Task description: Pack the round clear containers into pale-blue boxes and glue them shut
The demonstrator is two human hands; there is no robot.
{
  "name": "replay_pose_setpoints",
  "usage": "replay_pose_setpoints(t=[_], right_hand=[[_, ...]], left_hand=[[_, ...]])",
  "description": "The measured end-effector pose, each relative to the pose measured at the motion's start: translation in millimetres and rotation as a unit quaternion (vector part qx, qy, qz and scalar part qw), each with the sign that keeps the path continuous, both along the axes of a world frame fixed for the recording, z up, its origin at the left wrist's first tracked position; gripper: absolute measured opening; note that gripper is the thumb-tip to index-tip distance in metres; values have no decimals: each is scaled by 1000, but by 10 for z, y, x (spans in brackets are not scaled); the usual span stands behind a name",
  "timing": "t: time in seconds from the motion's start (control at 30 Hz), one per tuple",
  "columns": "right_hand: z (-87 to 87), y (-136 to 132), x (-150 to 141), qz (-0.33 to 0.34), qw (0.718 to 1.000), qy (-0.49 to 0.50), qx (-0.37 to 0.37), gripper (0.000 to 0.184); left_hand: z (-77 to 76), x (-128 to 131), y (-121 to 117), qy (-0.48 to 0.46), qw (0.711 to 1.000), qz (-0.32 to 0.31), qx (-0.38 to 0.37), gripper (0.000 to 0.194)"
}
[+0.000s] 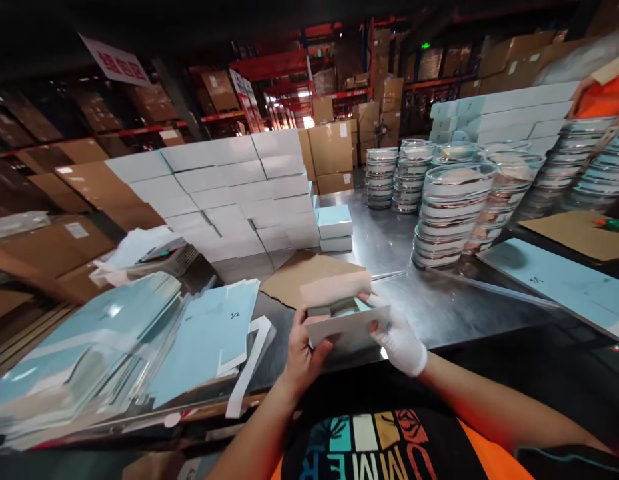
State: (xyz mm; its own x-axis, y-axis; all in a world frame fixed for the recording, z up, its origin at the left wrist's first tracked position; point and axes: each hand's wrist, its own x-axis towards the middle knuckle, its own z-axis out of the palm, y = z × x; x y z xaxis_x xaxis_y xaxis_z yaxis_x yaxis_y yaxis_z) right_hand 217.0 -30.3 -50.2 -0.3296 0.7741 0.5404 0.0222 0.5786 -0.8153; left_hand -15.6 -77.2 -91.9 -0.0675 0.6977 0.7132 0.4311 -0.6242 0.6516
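Between my hands is a small white cardboard box (346, 331), tilted at the table's front edge with its top open and a flap standing up. My left hand (304, 353) is bare and grips the box's left end, thumb on the front. A white glove with exposed fingertips covers my right hand (403, 340), which holds the right end. Part of the inside shows pale blue; what lies within cannot be made out. Behind the box, a brown cardboard sheet (314, 270) rests on the metal table (434, 307).
Flat light-blue cartons (209, 333) lie at left beside a basket (164, 260). A wall of white boxes (229, 193) stands behind. Stacked clear round containers (452, 213) rise at right, near a blue board (559, 280). Another person's orange clothing (606, 97) shows far right.
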Motion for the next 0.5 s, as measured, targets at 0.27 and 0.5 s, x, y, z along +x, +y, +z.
replay_pose_setpoints(t=[0.27,0.5], right_hand=[[132,243,-326,-142,986,60,-66,51],[47,796,-50,-166,932,-297,-126,28]], left_hand=[[-144,21,28,-47,995,92,15,70],[-17,-299,-44,-77,978,195,-6,57]])
